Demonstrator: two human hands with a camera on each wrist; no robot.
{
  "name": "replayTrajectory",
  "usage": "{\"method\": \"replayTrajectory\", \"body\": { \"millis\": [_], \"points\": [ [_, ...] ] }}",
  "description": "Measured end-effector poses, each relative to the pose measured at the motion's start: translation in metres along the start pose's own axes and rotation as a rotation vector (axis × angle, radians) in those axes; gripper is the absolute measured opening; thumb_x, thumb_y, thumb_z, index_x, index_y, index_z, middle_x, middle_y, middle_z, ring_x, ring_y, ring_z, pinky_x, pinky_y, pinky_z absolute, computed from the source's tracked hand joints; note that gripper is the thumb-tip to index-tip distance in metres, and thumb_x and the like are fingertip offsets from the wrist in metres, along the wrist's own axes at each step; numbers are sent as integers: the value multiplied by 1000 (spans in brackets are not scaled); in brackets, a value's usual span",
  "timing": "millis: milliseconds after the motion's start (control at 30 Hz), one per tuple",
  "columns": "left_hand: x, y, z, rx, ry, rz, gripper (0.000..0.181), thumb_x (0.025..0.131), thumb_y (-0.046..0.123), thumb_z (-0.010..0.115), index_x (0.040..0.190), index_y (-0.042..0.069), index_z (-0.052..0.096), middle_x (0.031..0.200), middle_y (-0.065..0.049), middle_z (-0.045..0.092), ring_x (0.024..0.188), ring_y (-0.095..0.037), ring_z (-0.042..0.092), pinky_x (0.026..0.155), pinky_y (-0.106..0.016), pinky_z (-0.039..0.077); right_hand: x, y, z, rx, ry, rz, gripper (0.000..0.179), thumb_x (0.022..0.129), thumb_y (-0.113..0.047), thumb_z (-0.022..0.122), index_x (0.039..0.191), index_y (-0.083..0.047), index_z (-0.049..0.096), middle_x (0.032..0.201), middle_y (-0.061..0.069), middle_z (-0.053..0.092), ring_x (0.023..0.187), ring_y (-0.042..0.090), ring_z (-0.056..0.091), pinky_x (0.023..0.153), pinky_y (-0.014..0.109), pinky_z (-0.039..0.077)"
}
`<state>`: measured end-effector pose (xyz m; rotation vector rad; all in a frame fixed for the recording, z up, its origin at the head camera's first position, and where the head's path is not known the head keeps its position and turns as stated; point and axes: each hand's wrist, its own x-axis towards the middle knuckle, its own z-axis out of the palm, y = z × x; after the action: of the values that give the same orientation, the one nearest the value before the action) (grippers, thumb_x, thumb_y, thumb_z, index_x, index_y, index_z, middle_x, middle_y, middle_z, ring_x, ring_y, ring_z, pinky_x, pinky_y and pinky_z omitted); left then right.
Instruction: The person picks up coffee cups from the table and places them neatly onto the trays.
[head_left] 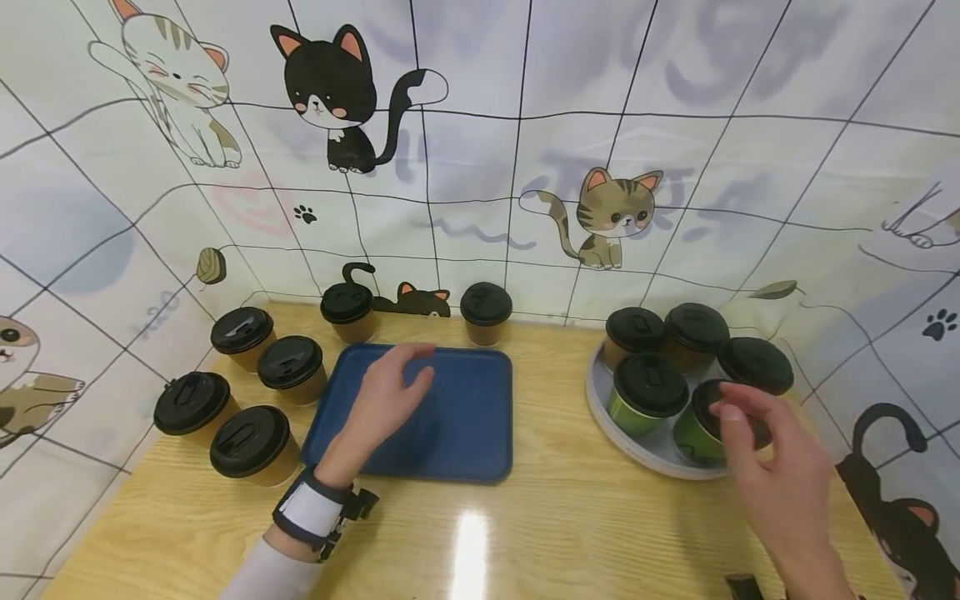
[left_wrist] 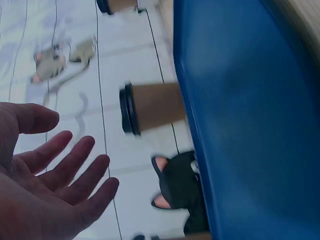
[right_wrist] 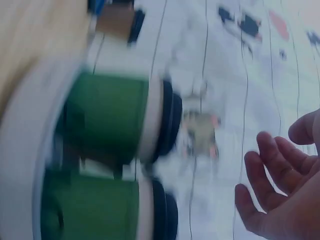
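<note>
Above the blue rectangular tray point(head_left: 476, 417) hovers my left hand point(head_left: 386, 396), fingers relaxed and holding nothing. The left wrist view also shows that empty hand point(left_wrist: 60, 185), apart from the tray. At the right, my right hand point(head_left: 787, 475) is over the front of a round pale tray point(head_left: 597, 404), overlapping the nearest green cup point(head_left: 693, 437) with a black lid. A second green cup point(head_left: 630, 414) stands beside it. In the right wrist view the loosely bent fingers point(right_wrist: 260, 170) are apart from both lids, with nothing between them.
Behind the green cups, three more black-lidded cups point(head_left: 693, 329) stand on the round tray. Several brown cups point(head_left: 273, 462) with black lids cluster left of the blue tray. Another brown cup point(head_left: 486, 333) stands behind it, near the cat-print curtain point(head_left: 480, 158). Everything rests on a wooden table point(head_left: 555, 517).
</note>
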<state>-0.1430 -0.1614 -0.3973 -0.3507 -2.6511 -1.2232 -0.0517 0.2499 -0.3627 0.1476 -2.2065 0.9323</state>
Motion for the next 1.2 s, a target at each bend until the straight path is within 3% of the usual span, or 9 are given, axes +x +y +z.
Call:
{"method": "replayTrajectory", "body": {
  "millis": [133, 200, 300, 433, 533, 633, 700, 900, 1200],
  "points": [
    [-4, -18, -13, 45, 27, -53, 37, 101, 17, 66, 138, 9, 65, 138, -11, 64, 128, -32, 59, 98, -54, 50, -2, -12, 31, 91, -99, -153, 25, 97, 0, 62, 121, 6, 68, 117, 7, 66, 107, -1, 53, 92, 9, 37],
    [-5, -26, -17, 71, 38, -65, 38, 101, 16, 65, 139, 7, 63, 139, -13, 62, 129, -34, 58, 99, -55, 49, -3, -17, 46, 107, -144, -185, 27, 96, 1, 62, 122, 4, 67, 119, 16, 63, 109, 8, 54, 95, 11, 36],
    [-6, -36, -21, 123, 26, -100, 44, 102, 18, 64, 143, 3, 59, 144, -19, 56, 131, -38, 54, 103, -58, 46, -2, -25, 69, 66, -255, -165, 25, 98, -4, 63, 123, -2, 68, 117, 11, 65, 105, 19, 61, 89, 23, 46],
    [-5, -51, -24, 185, -38, -199, 55, 102, 21, 63, 149, -3, 48, 153, -29, 42, 138, -46, 46, 109, -61, 40, 2, -36, 105, -70, -527, -73, 18, 102, -14, 62, 117, -8, 71, 104, 3, 70, 91, 21, 67, 72, 40, 53],
    [-4, -62, -23, 223, -100, -266, 62, 102, 22, 62, 152, -8, 41, 158, -35, 32, 144, -51, 36, 113, -63, 34, 4, -41, 140, -215, -721, -68, 17, 103, -18, 62, 93, -9, 73, 78, -1, 65, 68, 16, 60, 58, 36, 48],
    [-5, -71, -22, 252, -148, -305, 67, 102, 24, 61, 153, -12, 37, 160, -38, 25, 147, -53, 27, 117, -64, 29, 2, -42, 175, -355, -861, -98, 37, 102, -22, 62, 67, -12, 61, 59, -2, 50, 52, 16, 47, 48, 33, 38],
    [-6, -76, -22, 267, -165, -317, 68, 102, 25, 62, 152, -13, 36, 159, -40, 23, 148, -54, 24, 118, -64, 27, -1, -42, 193, -428, -938, -105, 45, 102, -25, 62, 60, -14, 52, 55, -1, 44, 50, 17, 45, 45, 34, 37],
    [-6, -80, -17, 294, -200, -329, 69, 102, 26, 62, 150, -16, 36, 157, -45, 21, 147, -59, 22, 118, -65, 26, -7, -39, 211, -447, -998, -68, 40, 97, -17, 65, 59, -13, 53, 56, 0, 47, 50, 18, 48, 44, 34, 41],
    [-9, -70, -22, 309, -201, -322, 73, 102, 31, 62, 151, -15, 35, 156, -44, 25, 143, -58, 32, 113, -66, 33, -15, -18, 191, -381, -886, -107, 44, 89, -12, 67, 54, -17, 40, 52, -5, 36, 45, 14, 40, 43, 31, 32]
  ]
}}
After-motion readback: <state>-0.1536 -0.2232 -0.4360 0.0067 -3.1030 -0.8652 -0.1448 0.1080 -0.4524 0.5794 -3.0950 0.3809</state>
